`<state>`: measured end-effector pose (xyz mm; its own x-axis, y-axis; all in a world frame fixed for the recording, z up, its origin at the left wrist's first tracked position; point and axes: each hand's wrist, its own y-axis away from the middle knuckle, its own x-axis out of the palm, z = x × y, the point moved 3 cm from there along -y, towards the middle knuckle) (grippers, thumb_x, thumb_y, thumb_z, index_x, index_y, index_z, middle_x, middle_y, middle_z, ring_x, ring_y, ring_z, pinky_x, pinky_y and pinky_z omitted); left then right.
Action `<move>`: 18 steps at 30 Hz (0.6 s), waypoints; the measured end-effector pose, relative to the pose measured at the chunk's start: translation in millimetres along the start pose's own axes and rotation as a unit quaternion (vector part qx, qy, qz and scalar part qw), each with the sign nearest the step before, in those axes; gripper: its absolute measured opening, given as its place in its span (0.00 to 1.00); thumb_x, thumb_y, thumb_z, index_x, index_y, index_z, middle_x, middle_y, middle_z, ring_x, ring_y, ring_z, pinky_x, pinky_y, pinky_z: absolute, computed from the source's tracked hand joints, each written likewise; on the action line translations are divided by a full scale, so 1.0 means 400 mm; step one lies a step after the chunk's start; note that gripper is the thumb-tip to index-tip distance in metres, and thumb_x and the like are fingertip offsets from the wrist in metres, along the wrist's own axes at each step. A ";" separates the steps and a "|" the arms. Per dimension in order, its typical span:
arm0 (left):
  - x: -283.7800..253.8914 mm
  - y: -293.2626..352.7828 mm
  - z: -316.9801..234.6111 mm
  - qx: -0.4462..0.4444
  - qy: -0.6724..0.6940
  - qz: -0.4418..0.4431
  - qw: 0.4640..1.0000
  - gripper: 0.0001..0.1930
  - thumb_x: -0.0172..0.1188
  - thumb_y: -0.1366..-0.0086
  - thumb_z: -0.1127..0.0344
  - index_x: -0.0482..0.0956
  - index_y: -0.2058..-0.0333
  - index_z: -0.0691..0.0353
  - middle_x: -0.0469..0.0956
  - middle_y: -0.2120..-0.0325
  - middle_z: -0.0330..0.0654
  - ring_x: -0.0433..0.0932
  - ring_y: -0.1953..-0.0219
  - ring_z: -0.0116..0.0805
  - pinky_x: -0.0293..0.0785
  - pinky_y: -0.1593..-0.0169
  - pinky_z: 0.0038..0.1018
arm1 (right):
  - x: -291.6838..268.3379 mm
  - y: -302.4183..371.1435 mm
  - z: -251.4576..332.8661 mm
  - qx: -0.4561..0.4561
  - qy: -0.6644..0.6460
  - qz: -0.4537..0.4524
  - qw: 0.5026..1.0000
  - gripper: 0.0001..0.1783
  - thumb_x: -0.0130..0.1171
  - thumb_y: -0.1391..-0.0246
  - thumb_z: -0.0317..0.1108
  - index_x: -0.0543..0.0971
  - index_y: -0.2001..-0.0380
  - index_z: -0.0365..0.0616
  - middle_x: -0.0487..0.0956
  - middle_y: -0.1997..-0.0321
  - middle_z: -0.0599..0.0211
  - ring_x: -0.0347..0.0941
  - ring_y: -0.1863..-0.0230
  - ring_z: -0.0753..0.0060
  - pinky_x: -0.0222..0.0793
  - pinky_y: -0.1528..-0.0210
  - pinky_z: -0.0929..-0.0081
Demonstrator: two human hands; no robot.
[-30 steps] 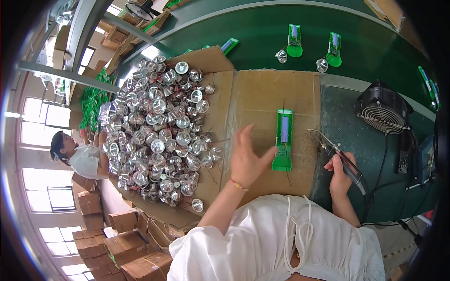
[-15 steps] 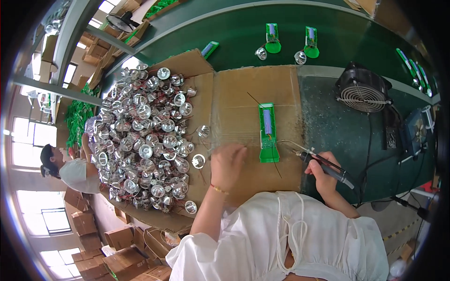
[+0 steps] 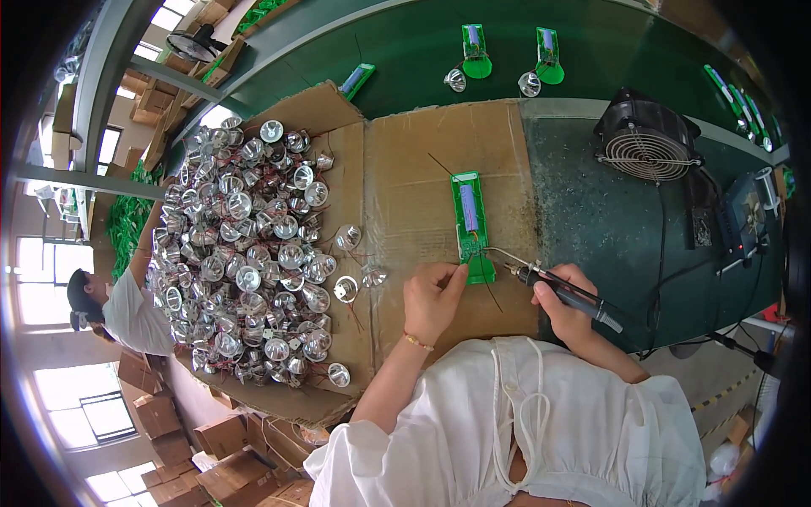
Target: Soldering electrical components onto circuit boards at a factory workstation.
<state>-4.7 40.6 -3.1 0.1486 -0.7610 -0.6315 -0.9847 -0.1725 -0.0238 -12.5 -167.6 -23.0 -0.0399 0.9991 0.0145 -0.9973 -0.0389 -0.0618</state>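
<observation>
On the cardboard sheet (image 3: 414, 194) in front of me lies a green plastic housing (image 3: 481, 269) with a purple cylindrical battery (image 3: 469, 208), a small circuit board (image 3: 473, 248) and thin dark wires. My right hand (image 3: 568, 302) grips a soldering iron (image 3: 583, 302); its tip and thin curved metal tube point left at the circuit board. My left hand (image 3: 434, 300) is closed in a pinch beside the housing's lower left edge; what lies between its fingertips is hidden. Just left of that hand sits a shiny lamp reflector (image 3: 374, 275). Two more loose reflectors (image 3: 347, 237) (image 3: 345, 289) lie nearby.
A large heap of wired reflectors (image 3: 245, 253) fills the cardboard at left. Several green housings (image 3: 549, 63) stand along the far green surface. A black fan (image 3: 646, 139) and a blue box-shaped device (image 3: 743, 221) are at right. Another person (image 3: 135, 308) works beyond the heap.
My left hand has moved right to the housing, its fingers now pinched. A reflector shows beside it. The soldering iron has come closer to the circuit board. The whole view has shifted slightly.
</observation>
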 end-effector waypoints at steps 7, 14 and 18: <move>0.002 -0.004 0.002 -0.004 0.009 -0.003 1.000 0.08 0.60 0.49 0.67 0.77 0.80 0.66 0.73 0.85 0.46 0.71 0.81 0.38 0.65 0.75 0.30 | 0.005 -0.007 -0.001 -0.001 0.002 -0.009 1.000 0.06 0.58 0.55 0.27 0.71 0.75 0.38 0.74 0.84 0.68 0.71 0.82 0.82 0.65 0.79 0.83; 0.005 -0.006 0.002 0.003 0.009 -0.004 1.000 0.08 0.59 0.49 0.67 0.77 0.80 0.66 0.73 0.85 0.46 0.71 0.81 0.39 0.66 0.74 0.31 | 0.011 -0.010 -0.004 0.007 0.000 -0.008 1.000 0.06 0.58 0.55 0.27 0.70 0.76 0.39 0.74 0.85 0.69 0.70 0.83 0.83 0.64 0.81 0.84; 0.008 -0.006 0.003 -0.006 0.012 0.000 1.000 0.08 0.59 0.49 0.67 0.77 0.80 0.66 0.73 0.85 0.47 0.71 0.80 0.38 0.66 0.75 0.30 | 0.012 -0.011 0.006 0.022 -0.005 -0.010 1.000 0.07 0.58 0.55 0.27 0.70 0.76 0.39 0.73 0.85 0.70 0.69 0.83 0.84 0.64 0.80 0.84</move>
<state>-1.9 39.2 -6.2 0.1500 -0.7759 -0.6128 -0.9837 -0.1795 -0.0135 -8.5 -162.6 -20.1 -0.0211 0.9995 0.0246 -0.9996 -0.0206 -0.0176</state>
